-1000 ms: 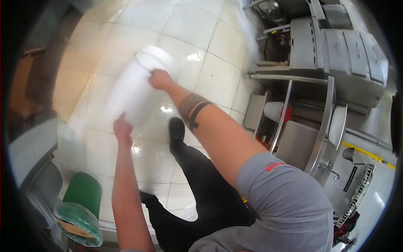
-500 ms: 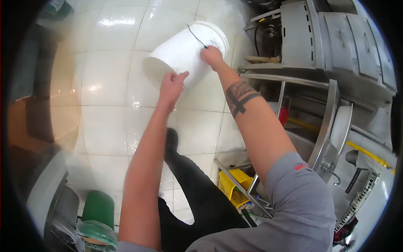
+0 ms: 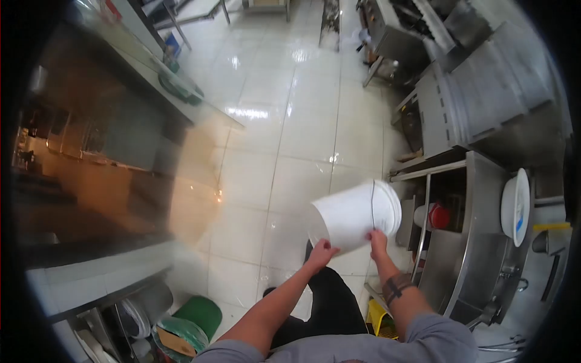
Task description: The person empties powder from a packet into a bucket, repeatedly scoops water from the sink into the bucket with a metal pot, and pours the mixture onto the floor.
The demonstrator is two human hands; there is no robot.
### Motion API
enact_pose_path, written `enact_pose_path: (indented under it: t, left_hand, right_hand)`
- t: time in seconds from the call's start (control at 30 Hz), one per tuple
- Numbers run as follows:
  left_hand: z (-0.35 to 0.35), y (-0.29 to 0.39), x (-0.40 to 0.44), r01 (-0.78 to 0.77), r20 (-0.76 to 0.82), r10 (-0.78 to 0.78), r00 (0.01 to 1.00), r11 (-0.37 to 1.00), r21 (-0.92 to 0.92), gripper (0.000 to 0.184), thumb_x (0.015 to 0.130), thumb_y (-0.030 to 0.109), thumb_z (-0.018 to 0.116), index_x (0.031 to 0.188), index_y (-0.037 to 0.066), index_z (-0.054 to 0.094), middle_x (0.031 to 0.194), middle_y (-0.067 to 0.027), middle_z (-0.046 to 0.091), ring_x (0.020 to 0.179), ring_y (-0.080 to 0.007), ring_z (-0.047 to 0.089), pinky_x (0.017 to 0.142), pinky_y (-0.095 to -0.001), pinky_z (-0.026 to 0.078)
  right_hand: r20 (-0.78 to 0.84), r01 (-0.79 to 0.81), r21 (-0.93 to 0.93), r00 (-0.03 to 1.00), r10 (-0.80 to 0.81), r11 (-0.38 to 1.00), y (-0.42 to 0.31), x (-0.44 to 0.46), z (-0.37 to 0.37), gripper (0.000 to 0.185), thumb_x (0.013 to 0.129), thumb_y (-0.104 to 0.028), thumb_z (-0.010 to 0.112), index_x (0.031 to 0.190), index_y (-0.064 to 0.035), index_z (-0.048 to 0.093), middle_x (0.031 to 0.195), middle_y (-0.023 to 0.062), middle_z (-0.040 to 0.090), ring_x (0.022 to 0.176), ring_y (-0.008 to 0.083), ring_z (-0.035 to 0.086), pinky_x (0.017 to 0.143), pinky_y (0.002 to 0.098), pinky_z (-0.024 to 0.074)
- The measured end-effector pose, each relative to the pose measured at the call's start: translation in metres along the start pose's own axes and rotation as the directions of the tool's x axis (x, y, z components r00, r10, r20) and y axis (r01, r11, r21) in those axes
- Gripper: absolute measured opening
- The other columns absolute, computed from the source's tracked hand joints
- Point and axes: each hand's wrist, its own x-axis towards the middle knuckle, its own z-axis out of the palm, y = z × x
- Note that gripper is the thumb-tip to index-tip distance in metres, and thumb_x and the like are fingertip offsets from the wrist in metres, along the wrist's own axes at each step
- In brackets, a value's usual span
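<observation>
A white plastic bucket (image 3: pixel 351 212) is tipped on its side in front of me, its ridged rim end to the right. A thin wire handle (image 3: pixel 372 206) crosses it near the rim. My right hand (image 3: pixel 377 242) is closed around the handle's lower part at the bucket's near side. At the other end, my left hand (image 3: pixel 324 251) pinches the bucket's lower left edge. The inside of the bucket is hidden from this angle.
Wet, shiny tile floor (image 3: pixel 254 175) stretches ahead. Along the right stand a steel sink unit (image 3: pixel 445 260), a white basin (image 3: pixel 515 209) and kitchen equipment (image 3: pixel 442 115). A yellow bucket (image 3: pixel 380 317) stands beside my leg. A green bin (image 3: pixel 198 314) is at lower left.
The view has swung up and left, so more floor shows ahead. The bucket and both hands now appear lower and farther right, with the bucket lying more level; both hands keep hold of it.
</observation>
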Motion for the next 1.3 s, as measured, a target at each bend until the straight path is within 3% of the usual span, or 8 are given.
enact_pose_path:
  t: [0.27, 0.33, 0.67, 0.73, 0.8, 1.07, 1.13, 1.3]
  left_hand:
    - [-0.037, -0.017, -0.127, -0.168, 0.278, 0.056, 0.959, 0.901, 0.399, 0.044, 0.074, 0.039, 0.068, 0.097, 0.002, 0.06, 0.096, -0.0195, 0.064, 0.092, -0.0335, 0.061, 0.081, -0.0392, 0.048]
    - [-0.048, -0.024, -0.157, -0.368, 0.327, 0.202, 0.923, 0.712, 0.598, 0.046, 0.073, 0.039, 0.067, 0.101, 0.002, 0.061, 0.103, -0.022, 0.063, 0.098, -0.0375, 0.06, 0.085, -0.0415, 0.047]
    - [-0.105, -0.089, -0.288, -0.591, 0.538, 0.279, 0.795, 0.55, 0.59, 0.039, 0.072, 0.03, 0.062, 0.096, -0.001, 0.063, 0.098, -0.0228, 0.064, 0.093, -0.0362, 0.062, 0.082, -0.0433, 0.049]
    - [-0.129, -0.131, -0.276, -0.672, 0.595, 0.313, 0.74, 0.301, 0.677, 0.036, 0.074, 0.03, 0.06, 0.089, -0.003, 0.065, 0.092, -0.0239, 0.065, 0.09, -0.0383, 0.062, 0.081, -0.0451, 0.049]
    - [-0.161, -0.138, -0.295, -0.708, 0.709, 0.011, 0.706, 0.041, 0.705, 0.037, 0.077, 0.031, 0.056, 0.083, -0.004, 0.065, 0.09, -0.0251, 0.064, 0.088, -0.0409, 0.061, 0.08, -0.0466, 0.048]
    - [-0.334, -0.226, -0.411, -0.579, 0.55, -0.2, 0.811, -0.14, 0.803, 0.04, 0.084, 0.035, 0.049, 0.084, 0.001, 0.07, 0.09, -0.0234, 0.066, 0.088, -0.0403, 0.062, 0.08, -0.0476, 0.048]
    - [-0.375, -0.263, -0.412, -0.425, 0.176, -0.627, 0.759, -0.272, 0.863, 0.037, 0.086, 0.032, 0.048, 0.11, 0.01, 0.065, 0.093, -0.016, 0.068, 0.082, -0.0312, 0.065, 0.077, -0.0468, 0.05]
    - [-0.3, -0.242, -0.488, -0.419, 0.272, -0.554, 0.787, -0.157, 0.894, 0.035, 0.085, 0.027, 0.052, 0.112, 0.006, 0.061, 0.094, -0.0148, 0.067, 0.084, -0.028, 0.065, 0.076, -0.0421, 0.05]
  right_hand:
    - [-0.261, 0.123, 0.474, 0.965, 0.005, 0.872, 0.046, -0.225, -0.089, 0.012, 0.073, -0.008, 0.057, 0.062, -0.0053, 0.053, 0.06, 0.0029, 0.048, 0.057, 0.0154, 0.046, 0.057, 0.0313, 0.0405]
    - [-0.341, 0.206, 0.565, 0.94, -0.001, 0.799, 0.072, -0.285, -0.112, 0.014, 0.072, -0.009, 0.057, 0.059, -0.0063, 0.051, 0.06, 0.0028, 0.046, 0.058, 0.0156, 0.046, 0.058, 0.0318, 0.0395]
    - [-0.545, 0.411, 0.656, 0.838, 0.022, 0.633, 0.191, -0.556, -0.131, 0.011, 0.073, -0.005, 0.055, 0.062, -0.0046, 0.051, 0.061, 0.003, 0.046, 0.06, 0.0152, 0.047, 0.065, 0.0291, 0.0392]
    - [-0.639, 0.392, 0.619, 0.755, 0.147, 0.681, 0.219, -0.592, -0.136, 0.009, 0.072, -0.006, 0.056, 0.065, -0.003, 0.053, 0.062, 0.0032, 0.046, 0.062, 0.0157, 0.048, 0.064, 0.029, 0.0378]
    - [-0.658, 0.393, 0.639, 0.725, 0.206, 0.661, 0.251, -0.619, -0.142, 0.008, 0.073, -0.007, 0.058, 0.067, -0.0016, 0.056, 0.063, 0.0035, 0.047, 0.063, 0.0159, 0.048, 0.063, 0.0296, 0.0371]
    - [-0.596, 0.016, 0.56, 0.702, 0.39, 0.828, 0.391, -0.676, -0.142, 0.022, 0.072, -0.014, 0.065, 0.081, 0.0057, 0.063, 0.075, 0.0157, 0.062, 0.067, 0.0238, 0.056, 0.062, 0.0378, 0.0434]
    - [-0.737, -0.027, 0.215, 0.652, 0.18, 0.976, 0.479, -0.677, -0.141, 0.018, 0.073, -0.014, 0.063, 0.081, 0.0015, 0.063, 0.069, 0.0141, 0.06, 0.065, 0.0252, 0.056, 0.062, 0.0402, 0.0453]
    - [-0.774, -0.42, 0.228, 0.469, 0.425, 0.878, 0.582, -0.763, -0.206, 0.027, 0.073, -0.022, 0.055, 0.093, -0.0054, 0.064, 0.098, 0.0223, 0.064, 0.095, 0.0407, 0.06, 0.09, 0.0522, 0.0423]
